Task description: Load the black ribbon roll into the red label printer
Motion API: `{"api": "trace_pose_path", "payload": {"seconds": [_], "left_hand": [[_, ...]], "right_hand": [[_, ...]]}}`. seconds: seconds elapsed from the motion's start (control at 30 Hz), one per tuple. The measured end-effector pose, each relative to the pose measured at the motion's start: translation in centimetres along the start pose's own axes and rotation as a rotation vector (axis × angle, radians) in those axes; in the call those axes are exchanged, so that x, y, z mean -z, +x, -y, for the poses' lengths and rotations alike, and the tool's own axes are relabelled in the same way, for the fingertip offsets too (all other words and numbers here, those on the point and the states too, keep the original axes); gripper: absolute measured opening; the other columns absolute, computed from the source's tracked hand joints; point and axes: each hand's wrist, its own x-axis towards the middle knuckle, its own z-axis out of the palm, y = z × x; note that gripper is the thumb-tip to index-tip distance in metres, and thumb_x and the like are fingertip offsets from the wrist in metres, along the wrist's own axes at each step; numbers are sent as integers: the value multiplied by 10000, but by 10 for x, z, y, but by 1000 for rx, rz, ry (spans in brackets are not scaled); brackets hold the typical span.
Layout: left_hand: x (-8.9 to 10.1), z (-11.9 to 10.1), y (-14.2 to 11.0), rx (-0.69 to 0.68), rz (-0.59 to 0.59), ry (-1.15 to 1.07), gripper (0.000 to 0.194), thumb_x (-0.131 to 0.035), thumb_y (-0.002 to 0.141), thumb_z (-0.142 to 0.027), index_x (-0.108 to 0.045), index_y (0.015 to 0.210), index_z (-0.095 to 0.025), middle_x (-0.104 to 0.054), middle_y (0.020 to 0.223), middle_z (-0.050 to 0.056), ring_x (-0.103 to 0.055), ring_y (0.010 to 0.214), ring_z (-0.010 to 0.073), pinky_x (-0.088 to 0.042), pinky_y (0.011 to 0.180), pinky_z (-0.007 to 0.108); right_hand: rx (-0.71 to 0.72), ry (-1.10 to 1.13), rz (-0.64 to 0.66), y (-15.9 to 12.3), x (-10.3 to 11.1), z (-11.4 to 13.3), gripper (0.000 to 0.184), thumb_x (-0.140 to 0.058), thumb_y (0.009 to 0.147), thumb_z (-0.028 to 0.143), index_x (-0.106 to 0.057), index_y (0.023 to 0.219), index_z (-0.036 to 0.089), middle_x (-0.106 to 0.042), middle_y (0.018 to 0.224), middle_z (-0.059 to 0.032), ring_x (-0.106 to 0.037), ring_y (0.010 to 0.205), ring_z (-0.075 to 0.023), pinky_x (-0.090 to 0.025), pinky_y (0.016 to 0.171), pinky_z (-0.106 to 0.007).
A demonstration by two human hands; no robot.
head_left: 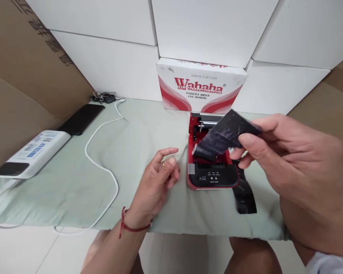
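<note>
My right hand (291, 160) pinches a dark, glossy black strip (221, 135) between thumb and fingers. The strip slants down to the left, over the open bay of a small red and black printer-like device (213, 175). Whether its lower end touches the inside, I cannot tell. My left hand (161, 173) hovers just left of the device with the index finger stretched out and the other fingers curled; nothing shows in it. From the device's right side another length of black strip (245, 196) lies on the cloth, partly hidden behind the device.
A white and red Wahaha carton (202, 87) stands behind the device. At the left lie a white power bank (36, 154), a black phone (81, 118), keys (104, 97) and a white cable (114, 179). Cardboard (23, 57) walls the left side; pale green cloth (148, 129) covers the surface.
</note>
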Motion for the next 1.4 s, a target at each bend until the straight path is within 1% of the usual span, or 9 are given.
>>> {"api": "trace_pose_path", "payload": {"seconds": [0.13, 0.3, 0.5, 0.7, 0.83, 0.93, 1.13, 1.27, 1.4], "left_hand": [[3, -14, -10, 193, 166, -45, 626, -743, 838, -792, -743, 947, -176, -573, 474, -36, -334, 330, 52, -183, 354, 174], [-3, -19, -20, 353, 187, -255, 679, -762, 760, -855, -760, 913, -194, -676, 585, 6, -590, 426, 148, -420, 392, 233], [-7, -23, -20, 263, 88, -212, 496, -989, 690, -440, -752, 1063, -212, -747, 714, -11, -694, 601, 177, -554, 565, 249], [13, -26, -2, 314, -53, 52, 428, -965, 649, -445, -711, 875, -186, -729, 700, -10, -649, 576, 167, -535, 551, 262], [28, -9, 9, 360, 40, 386, 473, -839, 734, -635, -716, 817, -187, -720, 689, 32, -619, 578, 202, -446, 534, 279], [33, -1, 14, 211, -52, 829, 404, -706, 847, -586, -663, 667, -227, -640, 588, 29, -548, 545, 212, -337, 540, 292], [40, 2, 16, -137, -299, 1345, 395, -608, 946, -596, -651, 749, -257, -671, 725, 74, -550, 599, 252, -306, 590, 336], [37, 6, 13, -373, -348, 1263, 398, -598, 963, -468, -694, 1230, -188, -665, 1228, 168, -671, 1077, 355, -540, 826, 457], [23, 11, 5, -561, -329, 1087, 310, -607, 996, -354, -678, 1244, -182, -629, 1279, 162, -661, 1184, 314, -605, 899, 458]], "right_hand": [[166, 145, 116, -9, -3, 8, 205, -693, 1031, 185, -720, 1191, 310, -858, 1084, 47, -833, 877, -135, -695, 760, -241], [558, 130, 517, -15, -25, 6, 223, -484, 1109, 128, -704, 1142, 142, -823, 1262, -101, -774, 1183, -126, -611, 1008, -189], [632, 59, 655, -19, -40, 6, 236, -478, 1105, 137, -712, 1137, 127, -824, 1242, -84, -777, 945, -108, -616, 799, -203], [98, -413, 352, 6, 31, -7, 242, -603, 1068, 439, -770, 926, 335, -776, 717, 53, -667, 563, -151, -505, 524, -311], [-237, -774, 718, 43, 48, -67, 210, -614, 982, 404, -797, 971, 301, -807, 844, -21, -688, 663, -217, -508, 609, -362], [-329, -811, 1047, 60, 28, -105, 238, -708, 881, 342, -816, 1077, 260, -825, 996, -75, -747, 840, -274, -545, 725, -385], [-287, -712, 1230, 61, -4, -114, 223, -789, 781, 253, -834, 997, 287, -808, 880, 4, -745, 789, -241, -546, 717, -342], [-190, -560, 1289, 55, 27, -93, 184, -728, 873, 216, -802, 1027, 281, -789, 889, 13, -721, 777, -201, -540, 709, -307], [22, -200, 1301, 47, 70, -59, 174, -671, 1004, 260, -787, 1127, 301, -795, 965, -7, -726, 811, -160, -558, 732, -262]]}}
